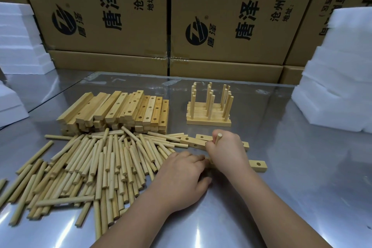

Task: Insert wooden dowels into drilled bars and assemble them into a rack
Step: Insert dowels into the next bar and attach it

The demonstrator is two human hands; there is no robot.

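**Hands seat 1 dowel in the nearest bar**

Our right hand point(223, 147) is closed in a fist round 1 upright dowel point(219, 136), with only the dowel's top end showing above the knuckles. Our left hand point(181, 179) lies palm down on the table point(291, 197) with its fingers nearly straight. Their tips reach the near bar point(258, 164) where it disappears under the right wrist. We judge that this hand pins the bar and does not grip it. 2 loose bars point(192, 143) lie just beyond the right hand, and the finished rack sections point(209, 122) stand further beyond. The dowel pile point(90, 167) spreads left of the left hand.

The dowel looks light, stiff and smooth, so we would hold it low, close to the hole, and push straight down. If tilted, it may jam. The bar is light too and could skid on the shiny table, so it wants pressing down beside the hole.
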